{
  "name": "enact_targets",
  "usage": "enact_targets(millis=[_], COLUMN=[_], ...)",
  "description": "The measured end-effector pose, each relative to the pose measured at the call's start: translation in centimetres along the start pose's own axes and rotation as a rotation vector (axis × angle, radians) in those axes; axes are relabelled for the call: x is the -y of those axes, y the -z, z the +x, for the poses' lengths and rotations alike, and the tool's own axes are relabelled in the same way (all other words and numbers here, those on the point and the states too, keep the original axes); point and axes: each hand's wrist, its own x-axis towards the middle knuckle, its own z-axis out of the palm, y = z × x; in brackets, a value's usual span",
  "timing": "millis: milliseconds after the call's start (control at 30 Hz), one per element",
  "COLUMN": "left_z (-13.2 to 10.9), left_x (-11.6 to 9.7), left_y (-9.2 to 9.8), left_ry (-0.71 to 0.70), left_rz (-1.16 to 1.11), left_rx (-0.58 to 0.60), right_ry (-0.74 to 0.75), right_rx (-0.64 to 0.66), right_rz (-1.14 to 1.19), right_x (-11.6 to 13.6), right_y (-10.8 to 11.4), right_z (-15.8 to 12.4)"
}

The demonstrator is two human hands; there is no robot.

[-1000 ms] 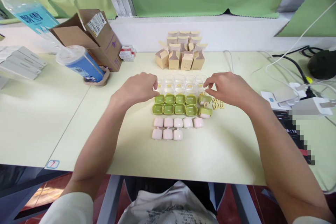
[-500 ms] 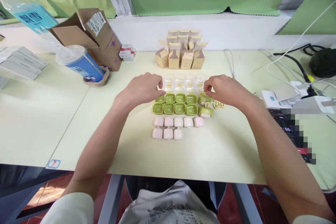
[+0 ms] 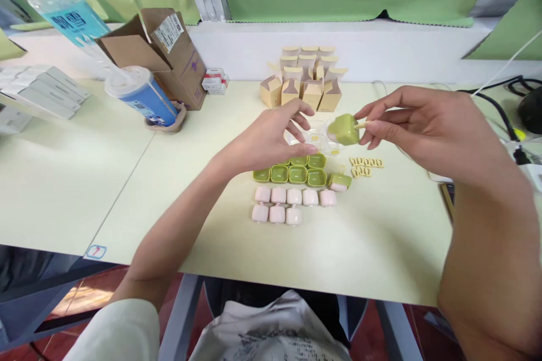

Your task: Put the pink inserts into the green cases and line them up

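Table (image 3: 359,256) is stretching open between the pink blocks (image 3: 277,214) and its near edge; right hand (image 3: 427,127) is pinching the green case (image 3: 347,130) by its tab (image 3: 362,124), seemingly over the clear cups (image 3: 314,138); left hand (image 3: 275,134) is holding its fingers apart

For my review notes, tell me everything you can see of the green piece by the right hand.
The green piece is small, rounded and blocky, looks like plastic, and has a paler pinkish part on its left side. A thin yellow strip juts from its right side, pinched by the right hand. It is tilted, above the table; the spread left hand seems not to touch it. Finer detail is blurred.
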Motion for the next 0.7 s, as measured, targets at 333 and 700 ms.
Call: enact_targets(millis=[333,700], left_z=[0.2,0.4], left_x=[0.7,0.8], left_y=[-1.5,-3.9], left_ry=[-0.195,-0.259], left_rz=[-0.067,0.344], left_rx=[-0.261,-0.341], right_ry=[-0.028,-0.026], right_rx=[-0.029,-0.136], right_rz=[0.493,0.18], right_x=[-1.1,-0.5], right_y=[-5.2,-8.4], right_z=[1.5,0.6])
